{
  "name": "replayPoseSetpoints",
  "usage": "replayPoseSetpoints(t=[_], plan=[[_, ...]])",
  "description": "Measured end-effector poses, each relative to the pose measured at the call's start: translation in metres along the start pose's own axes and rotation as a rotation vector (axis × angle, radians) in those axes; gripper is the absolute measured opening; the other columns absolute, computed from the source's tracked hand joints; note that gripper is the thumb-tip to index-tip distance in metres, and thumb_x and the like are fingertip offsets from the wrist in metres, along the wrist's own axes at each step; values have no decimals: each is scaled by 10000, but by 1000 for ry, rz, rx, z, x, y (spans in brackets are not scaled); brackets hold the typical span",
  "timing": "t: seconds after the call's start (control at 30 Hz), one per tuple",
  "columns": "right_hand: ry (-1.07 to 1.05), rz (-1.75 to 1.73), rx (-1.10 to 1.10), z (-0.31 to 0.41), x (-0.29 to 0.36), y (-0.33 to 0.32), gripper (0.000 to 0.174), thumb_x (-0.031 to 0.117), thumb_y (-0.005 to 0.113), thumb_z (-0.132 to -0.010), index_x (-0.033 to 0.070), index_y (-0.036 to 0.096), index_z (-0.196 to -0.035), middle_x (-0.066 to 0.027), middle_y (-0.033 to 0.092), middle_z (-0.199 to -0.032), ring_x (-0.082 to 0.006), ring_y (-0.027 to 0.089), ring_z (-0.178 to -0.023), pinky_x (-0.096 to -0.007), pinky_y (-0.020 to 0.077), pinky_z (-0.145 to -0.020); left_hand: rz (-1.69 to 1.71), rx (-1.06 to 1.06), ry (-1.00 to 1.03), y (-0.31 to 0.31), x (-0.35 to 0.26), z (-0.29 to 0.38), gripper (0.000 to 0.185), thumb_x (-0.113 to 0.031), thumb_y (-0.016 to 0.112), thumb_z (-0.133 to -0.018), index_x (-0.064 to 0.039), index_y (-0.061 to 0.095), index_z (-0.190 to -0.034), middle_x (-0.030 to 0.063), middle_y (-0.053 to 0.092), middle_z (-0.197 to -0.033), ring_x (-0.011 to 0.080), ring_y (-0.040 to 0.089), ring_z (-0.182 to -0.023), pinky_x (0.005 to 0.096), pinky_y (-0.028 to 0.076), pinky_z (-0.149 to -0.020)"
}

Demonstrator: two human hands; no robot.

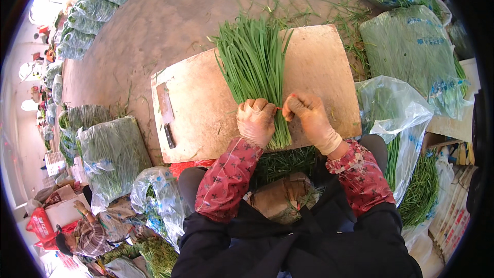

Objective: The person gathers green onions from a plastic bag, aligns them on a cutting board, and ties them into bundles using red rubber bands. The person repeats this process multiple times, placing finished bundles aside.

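A thick bundle of garlic chives (252, 60) lies on a worn cutting board (193, 123), leaf tips pointing away from me and pale cut ends near the board's front edge. My left hand (256, 121), in a thin translucent glove, grips the bundle near its lower end. A narrow red tie (278, 108) shows at the bundle's right side. My gloved right hand (307, 117) pinches at this tie, and a bit of red shows above its fingers. Towards the left edge of the board rests a cleaver (165, 110) with a black handle.
Bagged chives (115, 158) stand at the left, and more plastic-wrapped bundles (409, 50) at the right. An open plastic bag (397, 112) is beside my right arm. Loose leaves (351, 19) litter the floor. Another person (90, 235) sits at lower left.
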State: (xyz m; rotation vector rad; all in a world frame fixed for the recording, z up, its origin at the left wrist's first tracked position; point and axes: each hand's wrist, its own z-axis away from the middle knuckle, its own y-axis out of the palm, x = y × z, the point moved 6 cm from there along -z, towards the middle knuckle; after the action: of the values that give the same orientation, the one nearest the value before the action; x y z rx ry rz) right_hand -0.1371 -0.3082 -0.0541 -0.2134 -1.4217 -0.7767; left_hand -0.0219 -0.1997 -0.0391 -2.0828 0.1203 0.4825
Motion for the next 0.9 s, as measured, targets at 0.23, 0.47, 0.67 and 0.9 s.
replayPoseSetpoints(t=[0.23, 0.47, 0.67, 0.9], plan=[[241, -201, -342, -13, -28, -36, 288, 332, 612, -1115, 65, 690, -1042, -34, 698, -907, -141, 618, -764, -305, 525, -755, 174, -164, -92, -21, 12, 13, 155, -131, 806, -898, -109, 744, -1038, 63, 690, -1007, 299, 652, -917, 449, 526, -813], [-149, 276, -403, -33, 13, -23, 189, 178, 660, -1072, 10, 691, -1154, -40, 711, -966, -116, 658, -843, -282, 549, -785, 963, -172, -1269, -17, 93, 103, 254, -224, 738, -1028, 8, 722, -1130, 29, 730, -985, 135, 666, -862, 317, 538, -795], [-179, 429, -200, -64, 22, 24, 171, 78, 683, -1011, -10, 699, -1156, -99, 752, -961, -174, 753, -905, -314, 584, -808, 1223, -166, -1118, 21, 86, 93, 641, -206, 751, -1019, 59, 458, -1524, 176, 629, -1385, 248, 614, -1243, 391, 514, -1054], [-96, 928, -170, -121, 19, 49, 376, 326, 814, -904, 41, 722, -1132, -124, 752, -916, -255, 734, -849, -370, 581, -825, 1051, -71, -870, 26, 70, 49, 900, -117, 880, -874, 37, 359, -1591, 202, 631, -1389, 281, 639, -1242, 407, 530, -1051]])
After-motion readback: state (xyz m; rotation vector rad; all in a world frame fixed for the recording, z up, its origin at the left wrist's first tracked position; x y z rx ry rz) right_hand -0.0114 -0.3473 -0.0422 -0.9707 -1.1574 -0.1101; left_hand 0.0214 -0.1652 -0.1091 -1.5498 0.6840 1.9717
